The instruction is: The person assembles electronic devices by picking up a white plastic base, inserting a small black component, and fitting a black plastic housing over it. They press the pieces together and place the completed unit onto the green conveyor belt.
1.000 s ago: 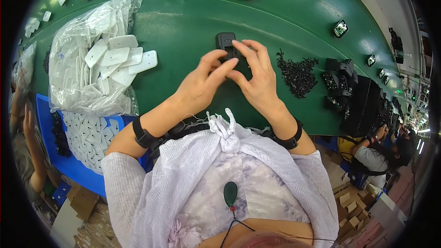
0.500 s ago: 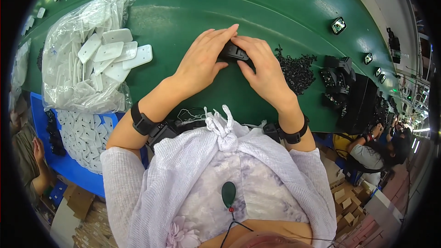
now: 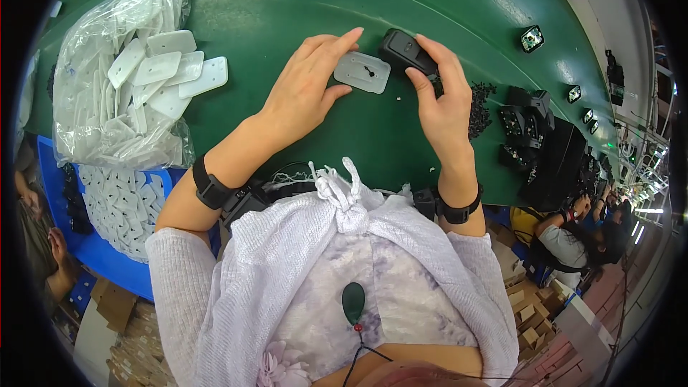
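My left hand [image 3: 304, 80] grips a white plastic plate [image 3: 350, 77] by its left end, thumb at the lower edge and fingers at the upper. The plate has rounded corners and a small black part [image 3: 369, 72] near its middle. Just to its right, my right hand [image 3: 446, 94] holds a black plastic housing [image 3: 405, 50], tilted, between thumb and fingers. The housing is apart from most of the plate, close to its upper right corner. A pile of small black parts [image 3: 481, 111] lies right of my right hand, partly hidden by it.
A clear plastic bag [image 3: 72, 100] spills white plates on the left of the green table [image 3: 272, 11]. A blue bin [image 3: 147, 283] of small white pieces stands below it. Black housings [image 3: 523, 122] and a black box [image 3: 552, 161] sit right. Other people work at both sides.
My right hand has moved right, carrying the black housing off the white plate, which now shows beside my left hand. My hands have drawn apart. The whole view has shifted slightly.
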Demonstrator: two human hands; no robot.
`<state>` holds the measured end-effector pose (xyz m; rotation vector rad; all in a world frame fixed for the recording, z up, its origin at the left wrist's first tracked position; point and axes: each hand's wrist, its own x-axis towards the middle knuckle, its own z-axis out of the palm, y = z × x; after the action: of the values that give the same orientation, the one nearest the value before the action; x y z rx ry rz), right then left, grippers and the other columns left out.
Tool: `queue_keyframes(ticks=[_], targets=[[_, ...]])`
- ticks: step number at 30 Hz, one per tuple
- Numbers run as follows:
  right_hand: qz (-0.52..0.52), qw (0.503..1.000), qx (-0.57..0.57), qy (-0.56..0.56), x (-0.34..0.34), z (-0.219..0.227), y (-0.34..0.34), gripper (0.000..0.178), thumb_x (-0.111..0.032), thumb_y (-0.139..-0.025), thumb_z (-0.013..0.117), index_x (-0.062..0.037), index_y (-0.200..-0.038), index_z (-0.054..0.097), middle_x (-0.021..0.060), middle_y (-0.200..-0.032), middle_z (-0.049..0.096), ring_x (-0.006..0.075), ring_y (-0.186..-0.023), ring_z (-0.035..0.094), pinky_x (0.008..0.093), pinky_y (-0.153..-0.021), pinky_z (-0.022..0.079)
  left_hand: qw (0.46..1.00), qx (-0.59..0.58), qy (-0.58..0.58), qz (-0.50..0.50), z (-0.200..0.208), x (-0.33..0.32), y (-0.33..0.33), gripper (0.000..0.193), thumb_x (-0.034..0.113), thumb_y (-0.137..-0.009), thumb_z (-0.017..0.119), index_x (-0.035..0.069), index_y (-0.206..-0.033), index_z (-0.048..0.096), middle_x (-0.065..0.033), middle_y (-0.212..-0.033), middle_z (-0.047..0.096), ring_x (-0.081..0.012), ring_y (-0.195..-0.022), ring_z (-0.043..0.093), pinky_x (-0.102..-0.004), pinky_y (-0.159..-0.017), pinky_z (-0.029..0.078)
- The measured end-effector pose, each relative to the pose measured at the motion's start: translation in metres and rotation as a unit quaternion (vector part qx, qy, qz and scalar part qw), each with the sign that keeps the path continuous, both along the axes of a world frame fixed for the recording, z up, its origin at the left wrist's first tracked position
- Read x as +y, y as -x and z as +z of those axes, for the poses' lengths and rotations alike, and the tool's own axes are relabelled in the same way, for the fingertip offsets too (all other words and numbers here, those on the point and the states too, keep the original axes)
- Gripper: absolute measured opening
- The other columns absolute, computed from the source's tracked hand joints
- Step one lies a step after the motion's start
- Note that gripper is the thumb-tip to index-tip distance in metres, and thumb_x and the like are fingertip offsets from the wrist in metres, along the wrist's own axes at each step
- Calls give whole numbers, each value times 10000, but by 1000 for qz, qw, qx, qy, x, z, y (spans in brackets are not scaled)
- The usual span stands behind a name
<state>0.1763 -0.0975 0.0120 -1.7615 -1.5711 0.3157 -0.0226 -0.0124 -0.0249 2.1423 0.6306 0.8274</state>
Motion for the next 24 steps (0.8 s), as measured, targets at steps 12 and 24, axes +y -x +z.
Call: queue_keyframes(ticks=[12, 24], targets=[[70, 967, -232, -74, 4, -11, 15, 170, -119, -718, 738, -134, -879, 688, 19, -936, 604, 222, -861, 562, 338, -710, 393, 1000, 20, -14, 10, -2, 0, -1, 762, -79, -668, 706, 65, -1370, 446, -96, -1152, 605, -311, -1096, 528, -404, -940, 443], [121, 947, -291, -56, 10, -20, 15, 146, -117, -756, 704, -106, -888, 644, -3, -877, 591, 191, -807, 556, 330, -671, 377, 999, 19, -34, 6, -4, 1, -2, 720, -60, -684, 693, 69, -1355, 464, -118, -1086, 574, -307, -1059, 521, -397, -911, 441]])
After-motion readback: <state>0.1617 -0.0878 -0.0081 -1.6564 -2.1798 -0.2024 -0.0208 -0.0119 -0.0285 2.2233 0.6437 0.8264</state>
